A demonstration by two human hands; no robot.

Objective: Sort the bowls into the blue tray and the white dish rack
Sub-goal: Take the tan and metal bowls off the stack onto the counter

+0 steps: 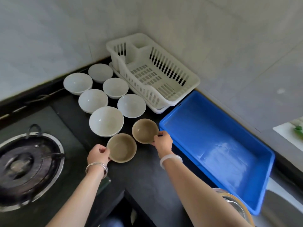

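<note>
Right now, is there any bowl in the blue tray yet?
No, the blue tray is bare inside, and both brown bowls sit on the counter.

Two round brown ceramic bowls: near one point(122, 148) gripped by left hand point(98, 154); far one point(144, 131), at 1 o'clock, gripped by right hand point(163, 143).

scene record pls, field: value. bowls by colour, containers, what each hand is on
white bowls: six, upright on the dark counter, nearest one
brown bowls: two, upright, in front of the white ones
left hand: gripping rim of nearer brown bowl
right hand: gripping rim of farther brown bowl
white dish rack: no bowls in it, in the corner
blue tray: no bowls in it, right of the brown bowls
stove burner: far left
</note>
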